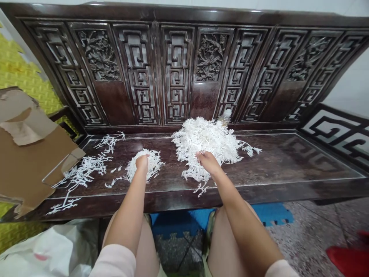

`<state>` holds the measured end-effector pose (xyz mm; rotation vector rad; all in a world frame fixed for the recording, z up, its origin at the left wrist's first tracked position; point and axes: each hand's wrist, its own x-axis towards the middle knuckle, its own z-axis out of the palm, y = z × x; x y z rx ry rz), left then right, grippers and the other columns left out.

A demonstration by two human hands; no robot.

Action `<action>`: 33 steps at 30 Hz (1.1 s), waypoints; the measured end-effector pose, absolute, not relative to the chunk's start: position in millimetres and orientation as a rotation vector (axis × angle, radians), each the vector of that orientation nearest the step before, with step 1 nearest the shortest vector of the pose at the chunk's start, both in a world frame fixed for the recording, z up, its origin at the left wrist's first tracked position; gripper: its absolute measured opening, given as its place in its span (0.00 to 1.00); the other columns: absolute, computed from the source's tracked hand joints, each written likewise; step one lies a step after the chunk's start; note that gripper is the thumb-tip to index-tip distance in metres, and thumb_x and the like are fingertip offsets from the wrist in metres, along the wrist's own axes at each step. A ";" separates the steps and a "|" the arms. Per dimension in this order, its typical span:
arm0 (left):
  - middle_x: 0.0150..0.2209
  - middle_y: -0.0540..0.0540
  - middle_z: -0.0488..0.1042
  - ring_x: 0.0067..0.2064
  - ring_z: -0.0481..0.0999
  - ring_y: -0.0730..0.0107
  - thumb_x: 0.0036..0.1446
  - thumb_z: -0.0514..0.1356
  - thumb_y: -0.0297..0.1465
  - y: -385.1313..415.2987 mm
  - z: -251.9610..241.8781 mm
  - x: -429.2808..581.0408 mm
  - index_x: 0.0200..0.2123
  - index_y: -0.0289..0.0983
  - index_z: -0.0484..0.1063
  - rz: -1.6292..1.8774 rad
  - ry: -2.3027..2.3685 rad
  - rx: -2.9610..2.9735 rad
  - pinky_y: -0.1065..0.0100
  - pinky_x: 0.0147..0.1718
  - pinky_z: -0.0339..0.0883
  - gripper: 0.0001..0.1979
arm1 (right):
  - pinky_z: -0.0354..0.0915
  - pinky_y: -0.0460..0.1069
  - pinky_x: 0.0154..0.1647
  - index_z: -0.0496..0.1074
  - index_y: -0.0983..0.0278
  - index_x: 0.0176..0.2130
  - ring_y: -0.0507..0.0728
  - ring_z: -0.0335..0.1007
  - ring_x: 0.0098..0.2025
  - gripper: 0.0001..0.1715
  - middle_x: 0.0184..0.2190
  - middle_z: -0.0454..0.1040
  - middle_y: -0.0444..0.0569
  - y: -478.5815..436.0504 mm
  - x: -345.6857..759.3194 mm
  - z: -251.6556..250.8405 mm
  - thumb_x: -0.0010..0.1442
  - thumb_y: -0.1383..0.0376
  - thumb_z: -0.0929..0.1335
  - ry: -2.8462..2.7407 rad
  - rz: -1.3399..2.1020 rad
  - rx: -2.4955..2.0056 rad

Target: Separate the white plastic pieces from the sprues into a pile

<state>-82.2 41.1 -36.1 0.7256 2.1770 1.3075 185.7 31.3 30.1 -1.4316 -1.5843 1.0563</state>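
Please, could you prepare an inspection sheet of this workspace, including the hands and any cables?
Surface: dark wooden bench.
Job's things: large white pile, small white pile; loose white pieces at left.
Clutter: torn cardboard at the bench's left end; bottle behind the large white pile.
Hands: left hand at the small white pile, right hand at the large one; grip unclear.
Cables: nothing seen.
Surroundings: carved backrest, blue mat, pale bag.

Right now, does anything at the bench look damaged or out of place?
Yes: the cardboard at the left end of the bench has torn edges, and white sprigs lie scattered beside it, unlike the heap by the right hand.
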 end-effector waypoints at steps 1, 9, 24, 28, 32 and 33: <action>0.34 0.36 0.73 0.40 0.71 0.54 0.41 0.56 0.29 40.1 -39.5 -81.9 0.26 0.32 0.72 1.205 2.233 0.767 0.59 0.37 0.61 0.08 | 0.53 0.45 0.25 0.64 0.66 0.23 0.49 0.55 0.20 0.13 0.15 0.61 0.42 31.8 184.7 29.9 0.50 0.59 0.60 -1.556 1.117 -1.420; 0.46 0.27 0.66 0.52 0.58 0.42 0.46 0.53 0.30 36.0 -40.9 -58.7 0.32 0.30 0.73 0.623 2.597 1.236 0.48 0.46 0.46 0.13 | 0.56 0.47 0.30 0.67 0.66 0.30 0.50 0.64 0.24 0.12 0.20 0.65 0.42 28.2 179.5 33.6 0.47 0.60 0.64 -1.436 1.410 -1.356; 0.34 0.44 0.73 0.33 0.70 0.70 0.44 0.59 0.40 -7.5 26.1 15.0 0.42 0.34 0.70 1.095 1.321 1.211 0.67 0.36 0.60 0.22 | 0.56 0.45 0.29 0.71 0.68 0.28 0.47 0.60 0.24 0.12 0.22 0.68 0.43 18.7 172.2 42.2 0.42 0.62 0.69 -1.269 1.634 -1.139; 0.30 0.45 0.74 0.30 0.69 0.72 0.42 0.61 0.41 0.8 16.4 15.8 0.32 0.34 0.73 1.112 1.259 1.083 0.69 0.32 0.58 0.17 | 0.58 0.46 0.30 0.71 0.67 0.28 0.47 0.61 0.24 0.13 0.25 0.70 0.45 18.7 170.0 40.0 0.41 0.61 0.70 -1.238 1.659 -1.124; 0.27 0.46 0.72 0.28 0.69 0.74 0.43 0.60 0.43 0.2 17.7 18.5 0.30 0.34 0.71 1.081 1.174 0.963 0.71 0.29 0.57 0.18 | 0.57 0.46 0.31 0.71 0.67 0.29 0.47 0.61 0.24 0.15 0.24 0.70 0.44 18.7 168.9 38.8 0.40 0.61 0.71 -1.187 1.626 -1.138; 0.28 0.46 0.72 0.28 0.69 0.74 0.43 0.60 0.43 -0.6 18.7 19.5 0.32 0.34 0.71 1.073 1.143 0.940 0.71 0.29 0.58 0.18 | 0.57 0.45 0.30 0.71 0.67 0.29 0.47 0.61 0.24 0.15 0.23 0.70 0.43 18.8 168.9 38.5 0.40 0.61 0.71 -1.190 1.621 -1.129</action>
